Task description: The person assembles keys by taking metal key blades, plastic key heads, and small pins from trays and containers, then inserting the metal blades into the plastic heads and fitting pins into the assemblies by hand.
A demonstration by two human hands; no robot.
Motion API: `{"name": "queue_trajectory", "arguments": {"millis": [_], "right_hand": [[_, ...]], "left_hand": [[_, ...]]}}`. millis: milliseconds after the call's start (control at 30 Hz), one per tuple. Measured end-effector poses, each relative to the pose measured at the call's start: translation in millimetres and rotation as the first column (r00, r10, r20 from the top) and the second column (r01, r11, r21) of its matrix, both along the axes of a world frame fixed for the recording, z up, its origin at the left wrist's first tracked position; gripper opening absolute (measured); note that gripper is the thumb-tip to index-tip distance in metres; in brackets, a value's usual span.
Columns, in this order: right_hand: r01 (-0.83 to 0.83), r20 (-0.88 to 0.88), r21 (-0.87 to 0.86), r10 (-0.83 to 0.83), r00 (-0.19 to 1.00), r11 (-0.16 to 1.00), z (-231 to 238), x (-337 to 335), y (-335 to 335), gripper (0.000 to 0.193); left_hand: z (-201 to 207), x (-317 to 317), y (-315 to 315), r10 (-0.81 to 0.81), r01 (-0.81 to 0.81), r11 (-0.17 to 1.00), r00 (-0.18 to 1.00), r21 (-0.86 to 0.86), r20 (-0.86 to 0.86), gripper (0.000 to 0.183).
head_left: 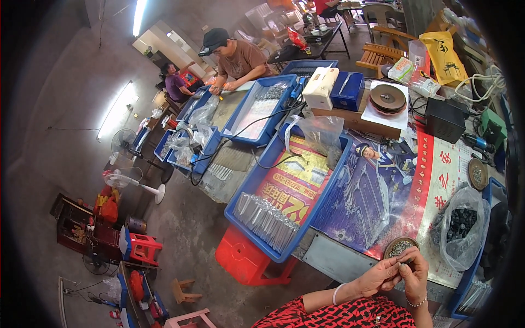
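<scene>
Well, both my hands are drawn together low in front of me, over the near edge of the counter. My left hand has its fingers curled in, thumb close to the forefinger, and a white band circles that wrist. My right hand is bent the same way, its fingertips meeting the left's, with a string of beads around the wrist. Anything pinched between them is too small and too covered for me to tell. Just beyond my fingers, a round brown dish of small metal bits sits on the counter, partly hidden by my right hand. To the right of it stands an open clear plastic bag of black pieces, and near the right edge a blue tray holds thin silver rods. To my left lies a larger blue tray, more silver rods side by side at its near end, with a red stool beneath. Farther off, a co-worker in a brown top and dark cap bends over another blue tray.
</scene>
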State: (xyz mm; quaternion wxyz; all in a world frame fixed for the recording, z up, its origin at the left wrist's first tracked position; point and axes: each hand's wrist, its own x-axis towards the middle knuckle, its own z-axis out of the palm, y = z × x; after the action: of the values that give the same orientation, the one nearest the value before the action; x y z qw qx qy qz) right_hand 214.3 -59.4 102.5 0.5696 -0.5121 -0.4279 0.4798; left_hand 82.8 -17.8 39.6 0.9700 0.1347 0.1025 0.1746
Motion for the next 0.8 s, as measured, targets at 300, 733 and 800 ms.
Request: {"name": "queue_trajectory", "arguments": {"millis": [300,733,800], "right_hand": [[0.016,0.074,0.025,-0.018,0.997,1.000,11.9,-7.4,-5.1,0.011],[0.023,-0.072,-0.023,-0.025,0.997,0.999,1.8,-12.9,1.7,0.011],[-0.014,-0.136,-0.054,0.006,0.991,0.998,2.4,-6.8,1.6,0.010]], "left_hand": [[12.7,-0.9,-4.8,0.017,-0.016,1.000,0.999,-0.026,0.050,0.030],[21.3,-4.7,-3.0,0.035,-0.047,0.994,0.993,-0.101,-0.113,0.026],[21.7,-2.9,-2.8,0.043,-0.050,0.991,0.998,-0.123,-0.054,0.027]]}}
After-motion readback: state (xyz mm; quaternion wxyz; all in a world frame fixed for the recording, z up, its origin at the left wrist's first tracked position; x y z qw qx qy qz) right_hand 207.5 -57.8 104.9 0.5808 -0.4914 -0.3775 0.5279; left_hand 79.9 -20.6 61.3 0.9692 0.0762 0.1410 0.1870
